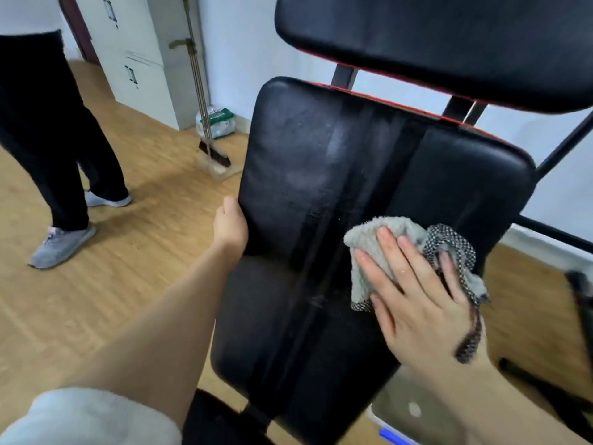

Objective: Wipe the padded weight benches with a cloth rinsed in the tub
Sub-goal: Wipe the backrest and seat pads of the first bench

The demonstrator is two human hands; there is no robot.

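Note:
A black padded bench back [337, 194] with red edging tilts up in front of me, and a second black pad [433, 36] sits above it. My right hand [420, 300] presses a grey cloth [378, 242] with a black-and-white mesh side flat against the pad's right half, fingers straight and spread. My left hand [229, 224] grips the pad's left edge, thumb on the front and fingers hidden behind it. A water-filled tub [404, 409] with a blue rim piece shows below the bench at the lower right.
Another person in dark trousers and grey shoes [64, 242] stands on the wooden floor at the left. A broom and dustpan [213, 155] lean by white cabinets [138, 59], beside a white bag [218, 122]. Black frame bars [558, 146] run at the right.

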